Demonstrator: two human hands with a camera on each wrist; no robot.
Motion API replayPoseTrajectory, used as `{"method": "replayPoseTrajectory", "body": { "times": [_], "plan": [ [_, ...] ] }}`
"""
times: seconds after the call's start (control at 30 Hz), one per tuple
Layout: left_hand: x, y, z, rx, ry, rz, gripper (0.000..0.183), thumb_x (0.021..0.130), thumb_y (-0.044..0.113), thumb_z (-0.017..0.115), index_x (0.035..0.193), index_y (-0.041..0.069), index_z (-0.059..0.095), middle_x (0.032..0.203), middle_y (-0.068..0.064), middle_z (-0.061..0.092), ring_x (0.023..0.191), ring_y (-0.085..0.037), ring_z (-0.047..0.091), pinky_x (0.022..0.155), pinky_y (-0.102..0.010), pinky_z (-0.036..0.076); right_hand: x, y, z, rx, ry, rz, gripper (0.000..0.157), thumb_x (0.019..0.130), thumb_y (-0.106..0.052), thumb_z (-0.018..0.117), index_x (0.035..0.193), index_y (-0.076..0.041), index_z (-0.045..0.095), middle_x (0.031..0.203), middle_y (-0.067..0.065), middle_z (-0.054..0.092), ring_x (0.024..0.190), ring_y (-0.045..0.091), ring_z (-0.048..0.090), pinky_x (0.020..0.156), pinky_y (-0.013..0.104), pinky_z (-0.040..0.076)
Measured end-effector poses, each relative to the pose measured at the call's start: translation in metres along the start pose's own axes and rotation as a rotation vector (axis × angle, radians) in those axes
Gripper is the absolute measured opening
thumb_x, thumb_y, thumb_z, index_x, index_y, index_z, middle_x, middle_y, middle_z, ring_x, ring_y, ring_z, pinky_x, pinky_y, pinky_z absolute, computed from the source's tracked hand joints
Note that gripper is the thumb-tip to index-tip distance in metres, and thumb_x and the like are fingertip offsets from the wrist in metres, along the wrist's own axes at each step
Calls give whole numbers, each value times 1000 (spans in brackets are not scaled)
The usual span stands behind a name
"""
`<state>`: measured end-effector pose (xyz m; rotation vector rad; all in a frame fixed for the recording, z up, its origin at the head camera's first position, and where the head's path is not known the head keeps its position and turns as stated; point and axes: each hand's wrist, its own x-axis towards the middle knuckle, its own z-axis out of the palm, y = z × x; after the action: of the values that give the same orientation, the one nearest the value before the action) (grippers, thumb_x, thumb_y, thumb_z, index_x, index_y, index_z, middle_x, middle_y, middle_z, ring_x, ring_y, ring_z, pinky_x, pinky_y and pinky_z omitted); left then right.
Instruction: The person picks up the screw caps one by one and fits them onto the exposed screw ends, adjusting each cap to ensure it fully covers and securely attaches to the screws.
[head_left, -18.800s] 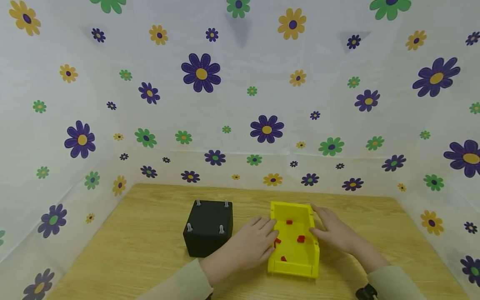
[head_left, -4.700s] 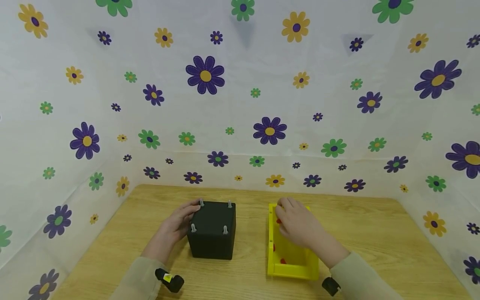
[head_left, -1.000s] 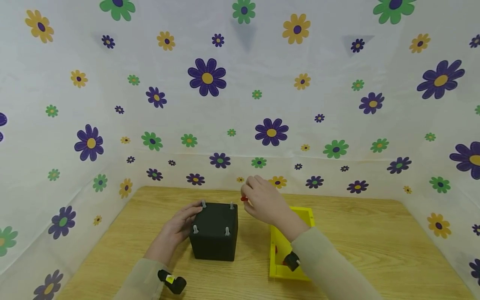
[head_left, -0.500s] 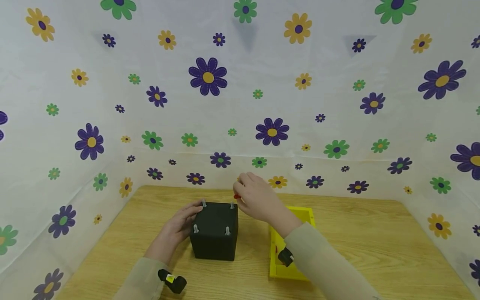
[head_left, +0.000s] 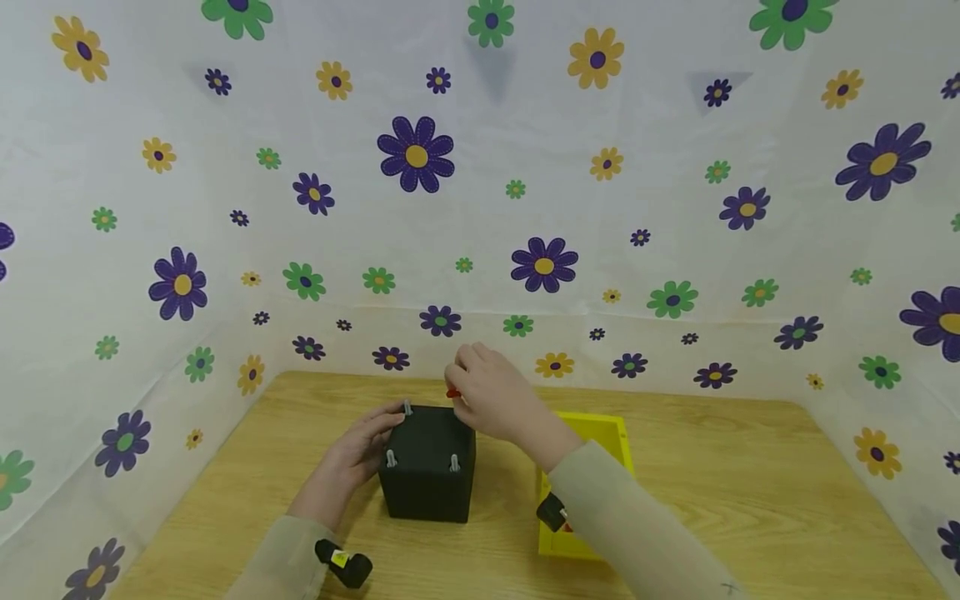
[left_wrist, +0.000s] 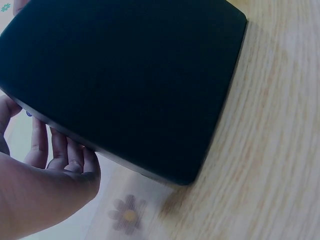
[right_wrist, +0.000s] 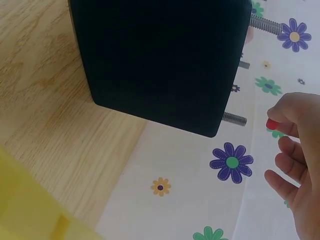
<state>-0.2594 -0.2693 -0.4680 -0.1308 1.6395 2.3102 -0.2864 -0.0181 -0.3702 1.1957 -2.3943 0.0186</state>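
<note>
A black block stands on the table with threaded metal bolts sticking up near its top corners. My left hand grips its left side; in the left wrist view the fingers lie against the side face. Thumb and forefinger of my right hand pinch a small red piece, whose exact kind is mostly covered by the fingertips. That hand is at the block's back right corner, hiding the bolt there in the head view. In the right wrist view the red piece is apart from the nearest bolt.
Right of the block sits a yellow bin, partly covered by the right forearm, with a bit of red showing inside. The wooden table ends at a flower-patterned cloth behind and at both sides.
Since 4.7 s ago my right hand has come out of the yellow bin with a red piece. It has moved left to the block's back right corner. The left hand stays on the block.
</note>
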Motion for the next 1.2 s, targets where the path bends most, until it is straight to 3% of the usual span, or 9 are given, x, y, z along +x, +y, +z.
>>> {"method": "replayPoseTrajectory", "body": {
  "times": [0.37, 0.7, 0.8, 0.9, 1.0, 1.1, 1.2],
  "plan": [
    [0, 1, 1, 35, 18, -1, 71, 107, 17, 55, 169, 4, 22, 115, 10, 68, 105, -5, 68, 94, -25, 58, 8, -11, -3, 3, -40, -11, 16, 95, -23, 75, 109, -14, 72, 104, 1, 66, 96, 18, 58, 89, 27, 54],
    [0, 0, -1, 23, -1, 11, 60, 108, 17, 54, 164, 9, 36, 113, 11, 70, 108, -6, 67, 96, -24, 58, 13, -16, 3, -23, -20, -66, 14, 96, -21, 73, 108, -14, 71, 103, 1, 66, 93, 17, 57, 86, 27, 54],
    [0, -1, -1, 12, -14, 14, 48, 108, 17, 53, 155, 17, 49, 114, 11, 70, 109, -6, 67, 97, -24, 57, 14, -17, 5, -21, -18, -71, 14, 96, -21, 74, 108, -14, 71, 102, 1, 66, 93, 17, 57, 87, 27, 54],
    [0, -1, -2, -4, -21, 19, 29, 108, 16, 53, 132, 26, 66, 113, 11, 71, 108, -6, 68, 96, -24, 58, 15, -18, 7, -6, -30, -70, 14, 97, -22, 73, 109, -14, 72, 102, 1, 66, 92, 17, 57, 87, 27, 54],
    [0, -2, -4, -9, -41, 23, 26, 108, 16, 53, 117, 32, 70, 112, 12, 72, 107, -6, 69, 95, -24, 58, 17, -19, 8, -9, -40, -74, 14, 96, -22, 73, 108, -14, 72, 100, 1, 67, 91, 17, 57, 86, 26, 54],
    [0, -2, -4, -10, -40, 27, 26, 108, 15, 53, 115, 33, 70, 111, 12, 72, 106, -6, 69, 94, -24, 58, 18, -20, 8, -21, -46, -80, 13, 96, -23, 74, 106, -15, 72, 98, 0, 66, 90, 16, 57, 85, 26, 54],
    [0, -2, -2, -5, -24, 26, 27, 108, 15, 53, 125, 29, 68, 111, 12, 72, 106, -6, 69, 94, -24, 58, 19, -22, 8, -14, -60, -79, 10, 96, -21, 74, 103, -15, 72, 97, 0, 67, 89, 16, 59, 84, 27, 54]
  ]
}}
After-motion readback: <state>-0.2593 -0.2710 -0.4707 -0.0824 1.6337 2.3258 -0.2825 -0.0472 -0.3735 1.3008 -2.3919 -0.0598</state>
